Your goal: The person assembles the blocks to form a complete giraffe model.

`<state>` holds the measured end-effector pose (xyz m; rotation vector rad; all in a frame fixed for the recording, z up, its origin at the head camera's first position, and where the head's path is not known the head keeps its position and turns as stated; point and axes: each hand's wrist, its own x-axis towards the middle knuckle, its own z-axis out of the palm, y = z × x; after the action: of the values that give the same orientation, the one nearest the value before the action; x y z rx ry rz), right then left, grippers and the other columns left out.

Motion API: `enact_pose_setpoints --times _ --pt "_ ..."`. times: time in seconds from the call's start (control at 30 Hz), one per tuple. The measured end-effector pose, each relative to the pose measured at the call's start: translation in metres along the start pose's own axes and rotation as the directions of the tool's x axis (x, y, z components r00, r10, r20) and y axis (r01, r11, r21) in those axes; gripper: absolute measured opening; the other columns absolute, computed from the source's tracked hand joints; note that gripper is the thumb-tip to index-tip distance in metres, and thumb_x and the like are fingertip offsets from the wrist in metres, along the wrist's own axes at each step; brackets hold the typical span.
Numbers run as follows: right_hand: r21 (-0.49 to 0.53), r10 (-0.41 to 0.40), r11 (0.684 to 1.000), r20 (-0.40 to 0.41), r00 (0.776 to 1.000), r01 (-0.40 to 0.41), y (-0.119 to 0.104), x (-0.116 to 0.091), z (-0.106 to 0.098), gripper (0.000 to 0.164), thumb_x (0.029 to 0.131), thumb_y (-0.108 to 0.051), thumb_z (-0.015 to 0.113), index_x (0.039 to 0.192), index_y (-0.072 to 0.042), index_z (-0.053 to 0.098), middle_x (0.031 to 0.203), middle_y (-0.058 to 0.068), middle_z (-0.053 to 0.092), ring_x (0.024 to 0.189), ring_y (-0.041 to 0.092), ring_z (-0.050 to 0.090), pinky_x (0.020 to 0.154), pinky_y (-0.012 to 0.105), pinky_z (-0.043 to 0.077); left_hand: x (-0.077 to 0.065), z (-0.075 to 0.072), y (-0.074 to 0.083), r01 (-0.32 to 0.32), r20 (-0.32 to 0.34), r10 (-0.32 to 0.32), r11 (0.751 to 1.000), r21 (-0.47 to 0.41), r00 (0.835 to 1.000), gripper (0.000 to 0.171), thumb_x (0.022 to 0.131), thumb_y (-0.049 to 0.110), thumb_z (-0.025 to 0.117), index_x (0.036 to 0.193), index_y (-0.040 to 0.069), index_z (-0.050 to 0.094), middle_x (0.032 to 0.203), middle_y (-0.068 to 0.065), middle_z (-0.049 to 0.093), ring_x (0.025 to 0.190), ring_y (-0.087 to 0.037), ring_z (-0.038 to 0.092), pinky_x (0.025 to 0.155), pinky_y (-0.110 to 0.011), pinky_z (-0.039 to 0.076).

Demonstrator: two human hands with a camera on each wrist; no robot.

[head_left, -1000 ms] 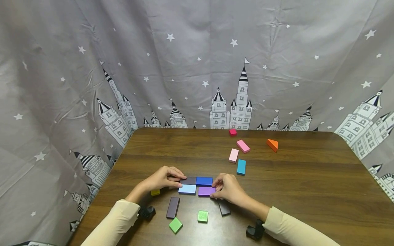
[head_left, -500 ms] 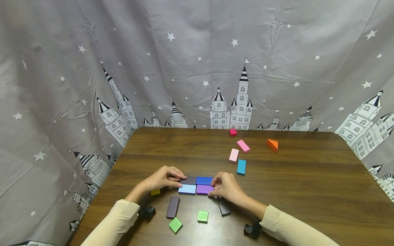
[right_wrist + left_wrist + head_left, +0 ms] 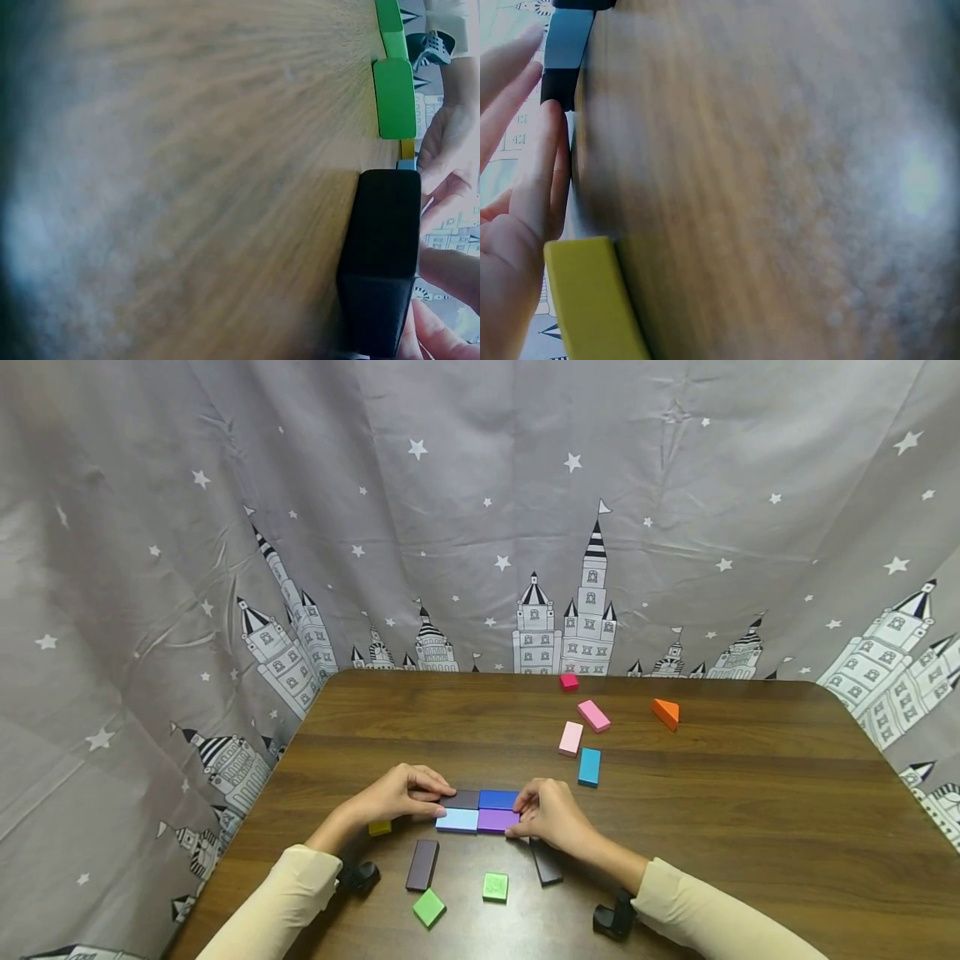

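Note:
In the head view, four flat rectangular blocks lie edge to edge as a two-by-two group. Dark grey (image 3: 461,799) and blue (image 3: 498,800) blocks form its far row; a light blue block (image 3: 457,821) and a purple block (image 3: 497,822) form the near one. My left hand (image 3: 397,795) holds the group's left end, fingertips at the dark grey block and thumb at the light blue one. At the right end, my right hand (image 3: 555,814) pinches the purple block, its index finger close to the blue block. Fingers hide the outer corners.
Near the hands lie a yellow block (image 3: 592,300), a black block (image 3: 381,247), a dark brown-grey block (image 3: 422,865) and two green blocks (image 3: 495,887) (image 3: 429,909). Farther back are teal (image 3: 589,767), light pink (image 3: 570,738), pink (image 3: 594,716), red (image 3: 569,682) and orange triangular (image 3: 666,713) blocks.
My right hand has slid the purple block left and slightly away from me, closing its gaps to the light blue and blue blocks. My left hand stays where it was.

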<state>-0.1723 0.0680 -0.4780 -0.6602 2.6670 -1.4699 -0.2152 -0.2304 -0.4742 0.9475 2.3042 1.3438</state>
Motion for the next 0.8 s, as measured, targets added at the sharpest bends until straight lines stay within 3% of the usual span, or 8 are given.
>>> enact_pose_setpoints --times 0.13,0.33,0.47,0.67,0.8 --pt "0.003 0.005 1.0 0.002 1.0 -0.005 -0.0008 0.0001 -0.0005 0.03 0.061 -0.004 0.095 0.075 0.0 0.069 0.071 0.003 0.065 0.061 0.005 0.056 0.056 0.02 0.049 -0.0007 0.0006 0.0008 0.002 0.001 -0.002 0.999 -0.049 1.0 0.037 0.079 0.001 0.083 0.112 -0.01 0.071 0.113 -0.02 0.066 0.109 -0.026 0.062 0.09 -0.033 0.053" --pt "0.05 0.019 0.999 0.029 0.999 -0.021 -0.0018 0.0001 -0.0016 0.035 0.063 -0.002 0.093 0.088 0.005 0.07 0.071 0.006 0.063 0.06 0.005 0.054 0.055 0.02 0.049 -0.0006 0.0017 0.0019 0.025 0.009 -0.025 0.993 -0.112 1.0 0.041 0.075 -0.004 0.084 0.112 -0.013 0.069 0.115 -0.022 0.064 0.114 -0.035 0.058 0.093 -0.034 0.051" --pt "0.033 0.011 0.999 0.039 0.999 -0.012 -0.001 0.0008 -0.002 0.043 0.064 -0.003 0.093 0.099 0.006 0.072 0.073 0.006 0.061 0.061 0.006 0.052 0.054 0.02 0.047 -0.0001 0.0022 0.0018 0.038 0.012 -0.036 0.992 -0.122 0.999 0.042 0.075 -0.005 0.084 0.112 -0.014 0.069 0.116 -0.023 0.063 0.114 -0.035 0.058 0.094 -0.034 0.051" --pt "0.019 -0.007 1.0 0.049 0.999 0.006 0.0014 0.0016 -0.0015 0.041 0.064 -0.004 0.093 0.099 0.006 0.074 0.073 0.005 0.061 0.064 0.009 0.052 0.055 0.021 0.047 -0.0004 0.0021 -0.0001 0.047 0.009 -0.046 0.992 -0.118 0.999 0.042 0.074 -0.005 0.085 0.113 -0.012 0.069 0.116 -0.021 0.063 0.112 -0.022 0.059 0.093 -0.032 0.051" --pt "0.019 -0.012 1.0 0.051 0.999 0.011 0.0013 0.0018 -0.0014 0.041 0.065 -0.005 0.094 0.098 0.006 0.074 0.074 0.006 0.061 0.064 0.01 0.053 0.055 0.021 0.046 -0.0014 0.0017 -0.0002 0.036 0.003 -0.036 0.993 -0.114 0.999 0.042 0.075 -0.005 0.084 0.113 -0.013 0.069 0.116 -0.022 0.063 0.113 -0.028 0.059 0.093 -0.032 0.051"
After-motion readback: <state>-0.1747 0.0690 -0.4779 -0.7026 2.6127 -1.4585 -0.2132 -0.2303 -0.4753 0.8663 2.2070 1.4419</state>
